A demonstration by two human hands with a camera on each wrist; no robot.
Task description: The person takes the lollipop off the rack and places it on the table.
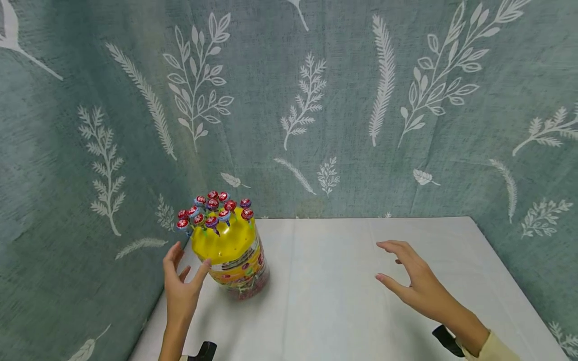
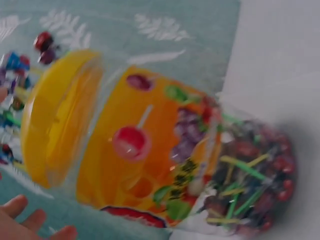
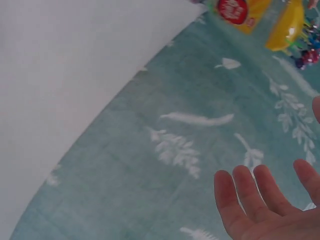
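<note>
1. A clear plastic jar (image 1: 237,268) with a yellow lid (image 1: 223,240) stands upright at the far left corner of the white surface (image 1: 334,301), close to the green leaf-patterned curtain (image 1: 316,100).
2. Wrapped lollipops (image 1: 214,208) stick up from holes in the lid; more fill the jar's lower part, as the left wrist view shows.
3. The left hand (image 1: 180,286) is just beside the jar on its left, fingers straight and spread, the thumb tip at the lid's rim; its grip is open and clasps nothing.
4. The right hand (image 1: 413,281) hovers over the surface, well apart from the jar on the right, fingers spread and relaxed, holding nothing.
</note>
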